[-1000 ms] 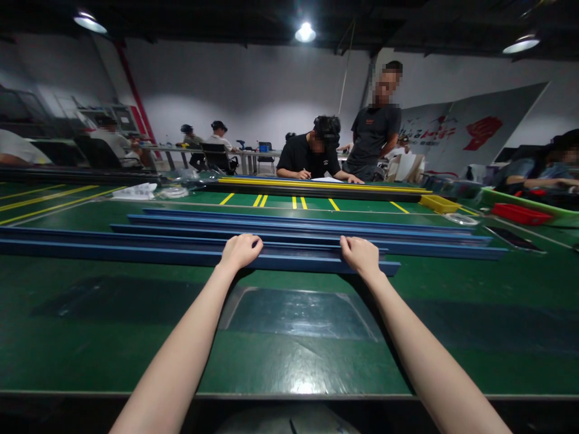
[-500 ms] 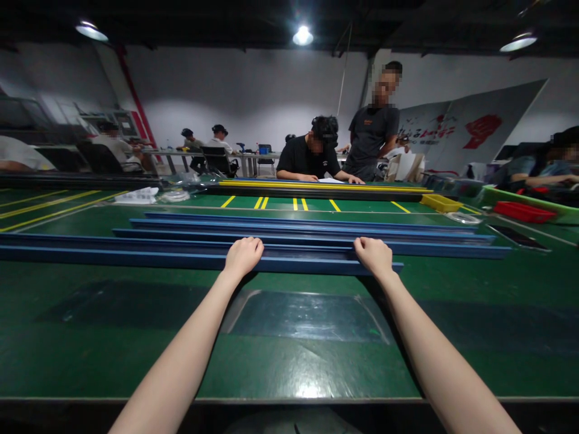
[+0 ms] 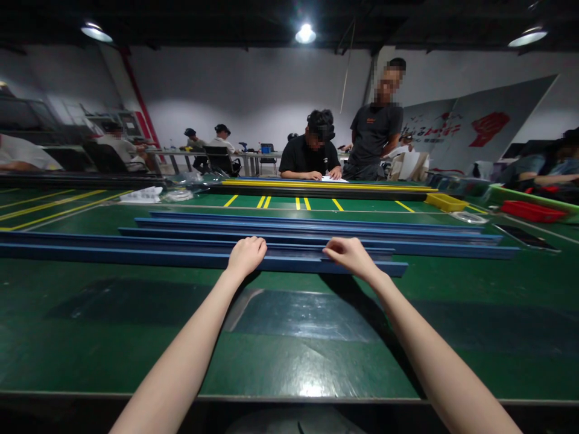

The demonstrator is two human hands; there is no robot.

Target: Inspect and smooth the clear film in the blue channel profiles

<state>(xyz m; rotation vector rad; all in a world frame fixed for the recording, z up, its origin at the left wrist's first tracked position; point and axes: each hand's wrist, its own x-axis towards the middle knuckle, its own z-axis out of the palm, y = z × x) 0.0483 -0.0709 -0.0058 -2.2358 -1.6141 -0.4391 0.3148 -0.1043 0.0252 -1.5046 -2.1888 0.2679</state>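
Observation:
Several long blue rails [image 3: 294, 263] lie side by side across the green table [image 3: 113, 337]. My left hand [image 3: 246, 254] rests on the nearest blue rail, its fingers curled over the top edge and gripping it. My right hand [image 3: 349, 254] lies on the same rail a little to the right, fingers bent and pressed on its top. Both forearms reach forward from the bottom of the view. The nearest rail ends just right of my right hand.
A black and yellow rail [image 3: 316, 188] lies farther back. A yellow tray [image 3: 447, 202] and a red tray [image 3: 529, 211] sit at the right. White bags [image 3: 145, 194] lie at the left. Two people [image 3: 344, 141] work at the table's far side; others sit behind.
My right hand has slid left along the nearest rail, closer to my left hand. My left hand has stayed put.

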